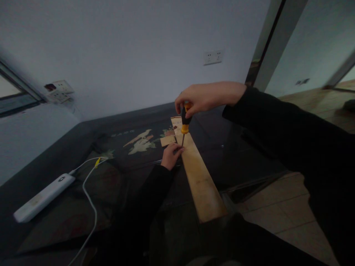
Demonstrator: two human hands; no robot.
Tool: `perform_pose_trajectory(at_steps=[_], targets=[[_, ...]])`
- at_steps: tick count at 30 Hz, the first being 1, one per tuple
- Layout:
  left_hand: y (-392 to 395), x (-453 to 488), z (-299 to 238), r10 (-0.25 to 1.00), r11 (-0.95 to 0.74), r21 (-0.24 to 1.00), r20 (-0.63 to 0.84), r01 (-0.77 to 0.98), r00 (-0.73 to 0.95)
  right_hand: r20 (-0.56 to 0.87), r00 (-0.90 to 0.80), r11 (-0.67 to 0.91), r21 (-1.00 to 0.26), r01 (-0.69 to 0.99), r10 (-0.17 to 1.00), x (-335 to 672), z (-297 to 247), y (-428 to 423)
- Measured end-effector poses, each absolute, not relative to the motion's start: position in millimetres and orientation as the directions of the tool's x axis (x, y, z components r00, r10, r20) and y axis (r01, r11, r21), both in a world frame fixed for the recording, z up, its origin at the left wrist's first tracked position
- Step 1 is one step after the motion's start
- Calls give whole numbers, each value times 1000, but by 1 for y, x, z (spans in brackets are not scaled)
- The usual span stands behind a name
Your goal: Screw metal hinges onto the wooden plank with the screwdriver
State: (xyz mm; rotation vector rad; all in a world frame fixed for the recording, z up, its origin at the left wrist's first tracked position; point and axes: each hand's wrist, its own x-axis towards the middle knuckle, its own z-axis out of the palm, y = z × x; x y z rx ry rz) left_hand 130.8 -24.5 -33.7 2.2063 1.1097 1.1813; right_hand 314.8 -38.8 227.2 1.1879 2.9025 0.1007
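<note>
The right hand (206, 96) gripped the top of an upright yellow-and-black screwdriver (185, 122), its tip on a long wooden plank (201, 181) that ran to the near right edge of the dark bench (133, 173). The left hand (170, 155) rested on the plank, fingers curled shut beside the tip. A white power strip (44, 197) lay near the left edge.

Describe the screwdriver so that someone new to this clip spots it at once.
On the dark table lies a long pale wooden plank. Near its far end the right hand holds the screwdriver upright, left hand by its tip. Its yellow-and-black handle sets it apart from the pale wood.
</note>
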Motion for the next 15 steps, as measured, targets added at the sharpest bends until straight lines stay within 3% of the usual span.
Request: perform_pose_trajectory(at_steps=[7, 15], targets=[[-23, 132, -34, 792, -610, 664, 516, 433, 326, 250, -512, 492, 144, 859, 821, 301, 209, -48], [-22, 130, -35, 797, -604, 673, 515, 426, 316, 40, -744, 744, 24, 668, 667, 313, 224, -46]])
